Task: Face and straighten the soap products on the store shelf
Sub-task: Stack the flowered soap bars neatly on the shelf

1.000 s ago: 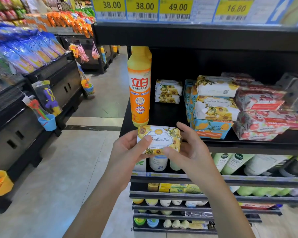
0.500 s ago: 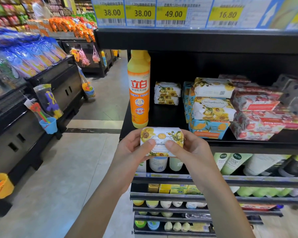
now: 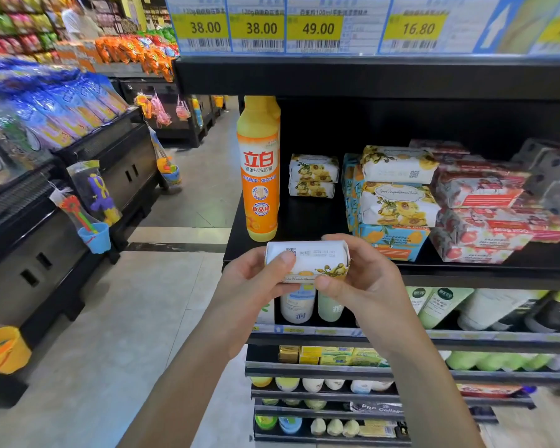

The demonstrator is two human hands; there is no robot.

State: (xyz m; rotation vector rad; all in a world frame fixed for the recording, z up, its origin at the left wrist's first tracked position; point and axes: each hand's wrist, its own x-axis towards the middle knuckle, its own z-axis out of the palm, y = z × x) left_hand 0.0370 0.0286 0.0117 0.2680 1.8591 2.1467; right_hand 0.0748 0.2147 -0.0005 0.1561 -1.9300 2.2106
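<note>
A paper-wrapped sunflower soap bar (image 3: 311,258) is held in front of the black shelf (image 3: 466,273), its white printed back side facing up. My left hand (image 3: 256,282) grips its left end with the thumb on top. My right hand (image 3: 366,279) grips its right end. On the shelf behind, two matching sunflower bars (image 3: 313,176) are stacked at the back. Further right is a crooked pile of sunflower bars (image 3: 398,189) on blue-orange bars (image 3: 392,240), beside red-wrapped bars (image 3: 485,221).
A tall orange dish-soap bottle (image 3: 261,169) stands at the shelf's left end. Price tags (image 3: 314,27) line the shelf above. Tubes and bottles (image 3: 440,305) fill the lower shelves. An aisle with snack displays (image 3: 52,111) and hanging toys (image 3: 91,205) lies to the left.
Both hands have turned the soap bar over, so its flowered front now faces down and toward me and the white back shows on top. The bar stayed in front of the shelf edge.
</note>
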